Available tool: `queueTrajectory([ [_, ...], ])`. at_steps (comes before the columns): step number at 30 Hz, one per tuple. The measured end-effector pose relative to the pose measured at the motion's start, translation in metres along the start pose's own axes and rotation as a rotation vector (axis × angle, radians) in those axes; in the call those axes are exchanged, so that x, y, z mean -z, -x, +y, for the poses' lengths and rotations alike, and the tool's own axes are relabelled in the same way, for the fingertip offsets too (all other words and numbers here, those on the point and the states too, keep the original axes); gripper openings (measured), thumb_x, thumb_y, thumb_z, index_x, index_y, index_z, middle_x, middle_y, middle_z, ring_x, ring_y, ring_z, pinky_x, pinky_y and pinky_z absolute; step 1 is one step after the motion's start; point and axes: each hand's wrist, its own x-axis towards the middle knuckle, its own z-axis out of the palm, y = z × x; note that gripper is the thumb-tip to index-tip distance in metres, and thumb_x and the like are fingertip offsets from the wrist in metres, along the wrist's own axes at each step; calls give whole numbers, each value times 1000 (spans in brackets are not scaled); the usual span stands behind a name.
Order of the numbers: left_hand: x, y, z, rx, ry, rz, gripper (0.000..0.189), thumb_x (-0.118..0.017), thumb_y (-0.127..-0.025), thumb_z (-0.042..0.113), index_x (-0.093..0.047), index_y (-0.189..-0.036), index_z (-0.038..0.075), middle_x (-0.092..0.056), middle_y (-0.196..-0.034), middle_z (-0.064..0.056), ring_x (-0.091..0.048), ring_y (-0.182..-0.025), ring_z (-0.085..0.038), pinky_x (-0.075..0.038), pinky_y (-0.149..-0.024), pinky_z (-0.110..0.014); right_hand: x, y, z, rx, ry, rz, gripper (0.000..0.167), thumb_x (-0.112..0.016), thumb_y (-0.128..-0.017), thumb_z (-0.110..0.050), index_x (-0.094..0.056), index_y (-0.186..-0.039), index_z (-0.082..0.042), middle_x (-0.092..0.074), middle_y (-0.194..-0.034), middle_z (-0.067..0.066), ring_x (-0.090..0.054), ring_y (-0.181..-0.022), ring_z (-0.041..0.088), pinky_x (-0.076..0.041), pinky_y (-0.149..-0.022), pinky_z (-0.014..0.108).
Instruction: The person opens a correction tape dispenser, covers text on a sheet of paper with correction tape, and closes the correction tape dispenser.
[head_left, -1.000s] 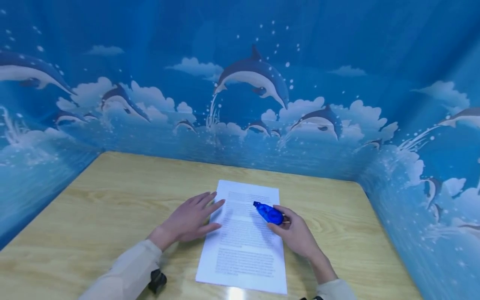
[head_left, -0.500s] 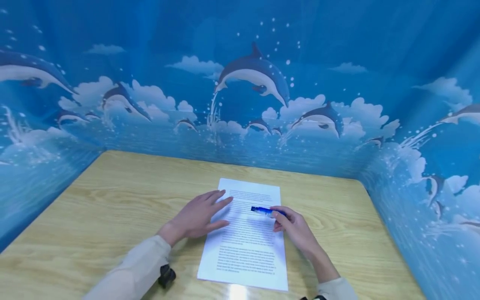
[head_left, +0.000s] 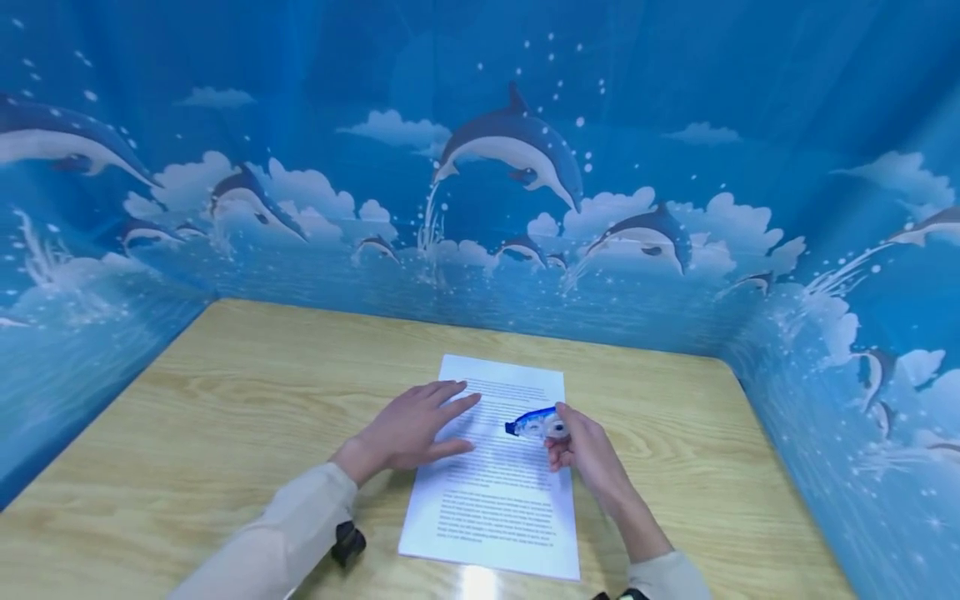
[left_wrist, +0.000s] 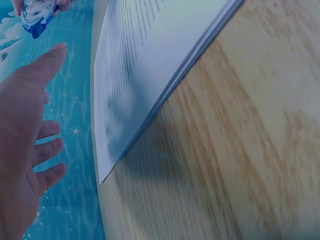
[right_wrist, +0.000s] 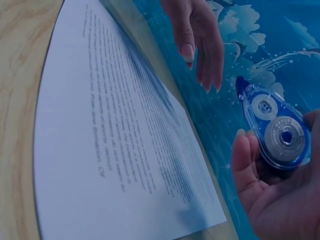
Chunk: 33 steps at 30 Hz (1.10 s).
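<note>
A blue correction tape dispenser [head_left: 542, 423] with a clear side and round reels is pinched by my right hand [head_left: 591, 457]. In the right wrist view its dark blue tip points up and left, its reels [right_wrist: 285, 136] facing that camera. Printed paper [head_left: 487, 508], seemingly a thin stack, lies below on the table. Over the paper's left part my left hand [head_left: 416, 425] is spread with straight fingers, holding nothing. The left wrist view has this hand [left_wrist: 22, 130] at the left, apparently raised off the paper, its shadow falling on the sheet.
The wood-grain table [head_left: 285, 375] reaches back to a blue curtain [head_left: 337, 275] printed with dolphins, which also encloses both sides. A small black object [head_left: 348, 543] is at the left wrist, by the pale sleeve [head_left: 285, 533].
My right hand has turned the correction tape from its solid blue face, through edge-on, to its clear reel side. My left hand has shifted rightward, farther over the paper.
</note>
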Motion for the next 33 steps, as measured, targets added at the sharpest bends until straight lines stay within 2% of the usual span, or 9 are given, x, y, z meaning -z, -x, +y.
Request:
queueTrajectory([
  [5, -1, -5, 5, -3, 38, 24, 73, -43, -91, 65, -40, -147, 18, -40, -147, -9, -39, -133, -27, -34, -105, -46, -6, -2, 1, -29, 32, 65, 59, -46, -95, -57, -56, -99, 2, -59, -77, 14, -57, -58, 18, -55, -56, 34],
  [9, -1, -11, 13, -37, 127, 93, 69, -45, -91, 64, -48, -142, 16, -48, -141, -7, -46, -127, -25, -39, -101, -45, -11, -3, 4, -33, 31, 98, 65, -52, -88, -63, -55, -95, 1, -59, -77, 14, -57, -56, 17, -55, -56, 34],
  [12, -1, -16, 18, -55, 175, 137, 61, -48, -92, 60, -57, -134, 17, -56, -132, -3, -51, -121, -20, -42, -98, -40, -13, -2, 6, -33, 26, 105, 63, -52, -89, -61, -56, -97, 1, -59, -76, 13, -57, -56, 16, -55, -55, 34],
  [16, 1, -21, 25, -45, 268, 152, 45, -54, -93, 51, -68, -120, 17, -65, -113, 4, -57, -108, -13, -47, -92, -34, -16, 1, 6, -19, 34, 84, 61, -50, -92, -58, -57, -99, 2, -59, -77, 13, -57, -57, 16, -55, -55, 33],
  [20, 3, -24, 29, -23, 350, 148, 32, -59, -93, 43, -74, -107, 18, -69, -98, 8, -60, -95, -9, -49, -83, -31, -18, 3, 6, 0, 21, 61, 62, -50, -93, -58, -57, -101, 3, -59, -77, 13, -57, -58, 16, -55, -56, 33],
  [23, 3, -26, 29, -6, 387, 129, 25, -63, -92, 39, -76, -101, 20, -69, -92, 12, -60, -91, -9, -49, -81, -31, -17, 5, 5, -2, 7, 68, 63, -51, -92, -59, -57, -100, 3, -59, -78, 14, -58, -59, 17, -56, -57, 33],
  [28, -1, -26, 27, 39, 424, 66, 20, -68, -88, 37, -77, -96, 21, -68, -91, 14, -59, -90, -5, -48, -82, -30, -18, 8, 4, 4, 17, 70, 58, -51, -93, -55, -56, -97, 2, -60, -80, 14, -58, -61, 17, -56, -59, 34],
  [33, -8, -27, 24, 37, 476, 35, 19, -70, -87, 37, -76, -94, 20, -67, -90, 15, -60, -90, -5, -48, -83, -30, -19, 10, 6, 8, 28, 58, 55, -50, -94, -54, -56, -95, 1, -60, -80, 12, -58, -62, 17, -56, -59, 34],
])
